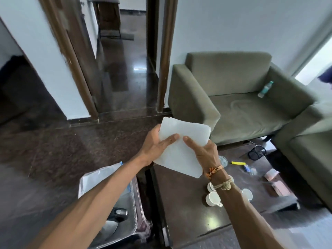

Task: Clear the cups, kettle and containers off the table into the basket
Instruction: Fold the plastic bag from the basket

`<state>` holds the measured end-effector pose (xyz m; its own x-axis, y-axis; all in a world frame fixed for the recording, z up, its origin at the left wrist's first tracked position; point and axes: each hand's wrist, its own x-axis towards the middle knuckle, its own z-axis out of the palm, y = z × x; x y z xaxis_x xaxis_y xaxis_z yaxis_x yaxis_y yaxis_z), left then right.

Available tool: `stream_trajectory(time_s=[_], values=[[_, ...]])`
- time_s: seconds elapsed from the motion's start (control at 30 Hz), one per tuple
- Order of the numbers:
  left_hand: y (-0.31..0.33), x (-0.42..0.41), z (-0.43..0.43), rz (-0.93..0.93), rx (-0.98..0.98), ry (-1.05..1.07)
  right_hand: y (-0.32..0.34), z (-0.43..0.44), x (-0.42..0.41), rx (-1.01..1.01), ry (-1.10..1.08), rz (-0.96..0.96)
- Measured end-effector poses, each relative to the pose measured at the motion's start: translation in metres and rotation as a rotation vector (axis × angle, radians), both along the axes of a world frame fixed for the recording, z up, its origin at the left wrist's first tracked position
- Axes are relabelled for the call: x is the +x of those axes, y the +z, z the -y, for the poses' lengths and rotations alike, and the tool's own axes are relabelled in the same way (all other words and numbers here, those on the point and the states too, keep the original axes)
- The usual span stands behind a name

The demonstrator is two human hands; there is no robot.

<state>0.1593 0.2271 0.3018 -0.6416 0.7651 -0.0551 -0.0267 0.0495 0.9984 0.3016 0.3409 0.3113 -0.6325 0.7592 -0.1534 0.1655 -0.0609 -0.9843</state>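
Matt white paper sheets [181, 150], glossy dark stone floor [53, 150], green cloth armchair [233, 97].

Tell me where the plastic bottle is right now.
Head view, upper right: the plastic bottle lies in the back right corner of the green armchair seat, against its armrest.

A low, dark brown table [188, 209] holds a cluster of small white cups [212, 197] near its middle, one with its handle pointing toward the near edge and the others partly hidden. A clear glass [223, 160] stands farther back on the same top. Just left of the table, on the floor, sits a basket [135, 198] with shiny, see-through walls, and inside it lies what looks like a kettle [117, 212], with a black handle and a silvery body, though the blur leaves its shape unclear.
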Motion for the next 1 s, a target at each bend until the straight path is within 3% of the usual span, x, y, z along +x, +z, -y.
stream_trajectory(time_s=[0.1,0.23,0.43,0.57,0.7,0.83,1.0], values=[[0.020,0.040,-0.018,-0.060,0.063,0.046,0.008,-0.019,0.044,-0.090,0.002,-0.056],[0.038,0.097,-0.044,-0.192,0.087,0.062,0.011,-0.035,0.097,-0.042,-0.074,-0.057],[0.055,0.167,-0.074,-0.005,0.155,0.038,0.042,-0.058,0.168,0.059,-0.149,-0.102],[0.071,0.192,-0.089,-0.055,0.227,0.031,0.053,-0.068,0.207,0.040,-0.129,-0.145],[0.089,0.208,-0.101,-0.118,0.247,-0.080,0.055,-0.074,0.222,0.170,-0.224,-0.125],[0.096,0.207,-0.108,-0.026,0.182,-0.213,0.063,-0.080,0.224,0.229,-0.363,-0.144],[0.092,0.202,-0.106,-0.022,0.193,-0.169,0.066,-0.077,0.220,0.155,-0.304,-0.158]])
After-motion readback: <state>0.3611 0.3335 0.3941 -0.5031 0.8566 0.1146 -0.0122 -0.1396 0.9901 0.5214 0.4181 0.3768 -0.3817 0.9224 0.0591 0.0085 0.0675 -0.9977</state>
